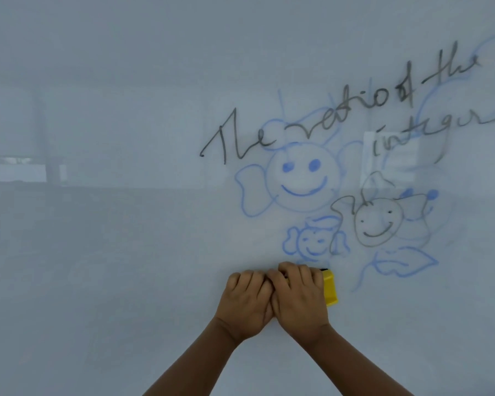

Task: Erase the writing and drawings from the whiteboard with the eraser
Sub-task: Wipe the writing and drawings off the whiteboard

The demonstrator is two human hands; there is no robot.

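Note:
A whiteboard (112, 252) fills the view. Black handwriting (306, 127) slants up to the right across it. Below the writing sit a large blue smiley face (302, 178), a small blue face (313, 242) and a black smiley face (376, 222). A blue leaf shape (403, 262) lies at the lower right. A yellow eraser (330, 287) is pressed flat on the board just under the small blue face. My right hand (299, 295) covers most of the eraser. My left hand (247, 298) presses beside it, touching the right hand; the eraser's left end is hidden under the hands.
The board's left half bears no marks and only shows faint reflections of a room. More pale blue outlines (455, 95) run behind the writing at the upper right.

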